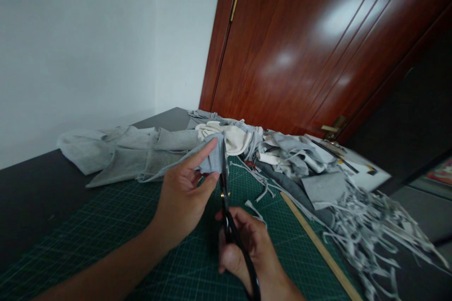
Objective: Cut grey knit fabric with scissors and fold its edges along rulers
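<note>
Fingers of left hand (181, 204) clamped on grey cloth (213, 157), center of frame; fingers of right hand (252, 244) closed around handles of black scissors (225, 193), lower center, blades upright at cloth's right edge. Red-brown door (300, 47), upper right. Dark worktop (24, 202), left edge to lower right. Green gridded mat (116, 230), lower center. Loose fabric strips (367, 230), lower right. Wooden strip (318, 240), lower right, slanting on mat.

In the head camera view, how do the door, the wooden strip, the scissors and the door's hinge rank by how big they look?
1. Door
2. Wooden strip and scissors: too alike to rank, as the right hand partly hides the scissors
3. Hinge
</note>
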Motion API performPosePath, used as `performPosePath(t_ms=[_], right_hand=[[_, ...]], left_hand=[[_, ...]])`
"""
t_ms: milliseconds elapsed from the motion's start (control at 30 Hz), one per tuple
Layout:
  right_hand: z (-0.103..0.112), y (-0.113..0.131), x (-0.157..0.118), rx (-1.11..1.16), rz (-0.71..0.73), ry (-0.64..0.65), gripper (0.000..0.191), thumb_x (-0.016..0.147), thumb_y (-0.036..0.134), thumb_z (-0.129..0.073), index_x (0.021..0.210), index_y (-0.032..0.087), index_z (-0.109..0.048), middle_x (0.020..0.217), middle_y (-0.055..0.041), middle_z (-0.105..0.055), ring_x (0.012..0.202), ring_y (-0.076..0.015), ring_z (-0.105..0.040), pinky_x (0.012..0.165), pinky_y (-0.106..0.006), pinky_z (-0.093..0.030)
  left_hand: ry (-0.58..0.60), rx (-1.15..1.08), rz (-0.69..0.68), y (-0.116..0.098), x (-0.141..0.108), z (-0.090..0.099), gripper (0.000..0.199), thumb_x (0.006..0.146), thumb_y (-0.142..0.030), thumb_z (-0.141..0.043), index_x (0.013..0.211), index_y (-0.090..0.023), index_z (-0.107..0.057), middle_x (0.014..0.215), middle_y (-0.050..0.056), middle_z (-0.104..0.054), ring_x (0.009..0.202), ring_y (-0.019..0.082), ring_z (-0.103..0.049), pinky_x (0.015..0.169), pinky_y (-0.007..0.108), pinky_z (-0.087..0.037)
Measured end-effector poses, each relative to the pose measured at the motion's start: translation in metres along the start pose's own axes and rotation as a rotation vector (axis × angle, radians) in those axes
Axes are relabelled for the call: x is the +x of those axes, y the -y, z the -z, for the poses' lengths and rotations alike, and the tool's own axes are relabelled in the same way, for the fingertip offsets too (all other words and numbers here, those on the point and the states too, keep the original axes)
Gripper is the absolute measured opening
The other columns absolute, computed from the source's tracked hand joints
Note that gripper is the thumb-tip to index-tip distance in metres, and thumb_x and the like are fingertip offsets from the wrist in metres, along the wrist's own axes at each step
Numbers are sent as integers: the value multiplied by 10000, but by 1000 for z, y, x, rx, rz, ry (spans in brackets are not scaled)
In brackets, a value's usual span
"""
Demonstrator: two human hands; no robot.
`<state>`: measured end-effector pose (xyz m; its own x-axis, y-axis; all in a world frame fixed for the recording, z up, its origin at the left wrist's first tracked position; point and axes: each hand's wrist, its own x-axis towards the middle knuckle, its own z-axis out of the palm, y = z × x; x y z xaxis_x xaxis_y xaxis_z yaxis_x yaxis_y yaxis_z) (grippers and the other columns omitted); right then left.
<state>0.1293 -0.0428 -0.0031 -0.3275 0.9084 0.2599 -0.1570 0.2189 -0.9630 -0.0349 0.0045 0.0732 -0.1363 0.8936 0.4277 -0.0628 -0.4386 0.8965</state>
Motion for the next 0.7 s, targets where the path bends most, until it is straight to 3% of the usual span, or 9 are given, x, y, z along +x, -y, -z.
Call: performPosePath(t_ms=[233,433,700], right_hand=[[0,5,1,-3,-7,29,632,845,744,-833,1167,235,-642,732,42,-583,579,-116,-463,542,-243,-325],[-3,9,0,-35,-20,-36,649,831,761,-837,1168,235,-662,750,53,-535,605,-121,-441,563,-259,-351],[2,2,-3,-66,-12,-35,631,842,759,-831,1142,238,-639,777,52,-524,627,-122,-433,574,-260,-362]], left_hand=[[59,-46,24,1,0,-1,701,882,-253,-757,1566,-196,-614,1047,57,-857,887,203,-788,830,311,-654],[61,-50,20,3,-3,-3,675,877,-254,-747,1542,-201,-646,955,47,-848,897,230,-796,855,351,-668],[64,-80,25,2,-5,-2,734,882,-276,-767,1591,-210,-592,1014,63,-853,906,219,-791,829,315,-658]])
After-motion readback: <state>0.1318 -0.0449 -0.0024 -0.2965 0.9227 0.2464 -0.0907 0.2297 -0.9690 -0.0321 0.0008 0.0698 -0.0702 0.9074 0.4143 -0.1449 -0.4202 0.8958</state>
